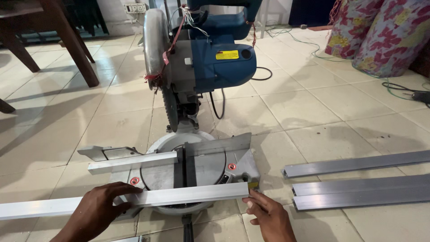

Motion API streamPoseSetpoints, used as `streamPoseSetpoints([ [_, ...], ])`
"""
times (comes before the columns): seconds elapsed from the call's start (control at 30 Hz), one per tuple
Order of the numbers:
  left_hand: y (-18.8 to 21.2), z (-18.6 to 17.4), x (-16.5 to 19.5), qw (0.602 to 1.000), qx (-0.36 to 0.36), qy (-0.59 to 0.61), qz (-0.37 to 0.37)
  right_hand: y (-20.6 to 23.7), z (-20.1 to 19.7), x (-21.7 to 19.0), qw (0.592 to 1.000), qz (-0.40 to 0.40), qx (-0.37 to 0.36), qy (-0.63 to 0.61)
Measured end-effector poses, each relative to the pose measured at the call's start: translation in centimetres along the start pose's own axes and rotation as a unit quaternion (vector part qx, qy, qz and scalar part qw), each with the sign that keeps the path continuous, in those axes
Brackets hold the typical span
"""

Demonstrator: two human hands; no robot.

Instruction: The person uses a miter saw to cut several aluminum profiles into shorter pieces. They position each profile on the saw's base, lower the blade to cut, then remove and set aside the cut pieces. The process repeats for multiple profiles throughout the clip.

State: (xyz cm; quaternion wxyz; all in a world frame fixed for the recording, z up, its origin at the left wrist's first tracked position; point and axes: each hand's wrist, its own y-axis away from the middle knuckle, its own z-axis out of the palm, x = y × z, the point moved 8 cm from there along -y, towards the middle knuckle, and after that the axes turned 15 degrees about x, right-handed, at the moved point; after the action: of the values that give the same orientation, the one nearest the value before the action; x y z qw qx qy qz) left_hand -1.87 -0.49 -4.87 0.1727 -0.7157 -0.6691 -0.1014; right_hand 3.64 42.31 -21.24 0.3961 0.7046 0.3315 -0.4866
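Left hand palm down, fingers spread flat and pressing; right hand lower right, fingertips extended forward, thumb tucked beside.

Bare tile floor lies open right of the mitre saw; stacked aluminium bars block the lower right.

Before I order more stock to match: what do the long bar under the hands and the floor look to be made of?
The long bar looks like extruded aluminium, satin silver: pale, evenly bright, with crisp straight edges, like the loose bars on the right. Left hand presses on it; right hand meets its end. The floor looks like glazed beige ceramic tile, with grout lines and soft reflections.
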Motion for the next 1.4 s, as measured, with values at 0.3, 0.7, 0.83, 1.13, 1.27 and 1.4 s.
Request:
streamPoseSetpoints([
  [0.3,0.3,-0.2,0.2,1.000,-0.003,0.001,0.000,1.2,-0.1,-2.1,1.000,-0.014,0.000,0.009],
  [0.7,-1.8,1.4,-1.7,0.985,0.045,0.038,0.162,2.4,4.6,-5.7,0.652,-0.692,0.120,0.287],
  [0.83,-1.8,0.1,-3.0,0.994,0.034,-0.003,0.108,2.1,7.7,-4.4,0.463,-0.820,0.228,0.248],
  [1.13,-1.3,-3.1,-3.9,0.982,0.151,0.002,0.111,-0.6,13.5,-5.4,0.774,-0.473,0.078,0.414],
  [1.27,-2.5,-2.7,-0.9,0.967,0.187,0.002,0.174,0.9,14.1,-7.7,0.774,-0.511,0.084,0.364],
  [1.4,-4.9,-1.0,2.5,0.953,0.214,0.011,0.214,1.9,13.6,-8.2,0.778,-0.456,0.113,0.416],
])
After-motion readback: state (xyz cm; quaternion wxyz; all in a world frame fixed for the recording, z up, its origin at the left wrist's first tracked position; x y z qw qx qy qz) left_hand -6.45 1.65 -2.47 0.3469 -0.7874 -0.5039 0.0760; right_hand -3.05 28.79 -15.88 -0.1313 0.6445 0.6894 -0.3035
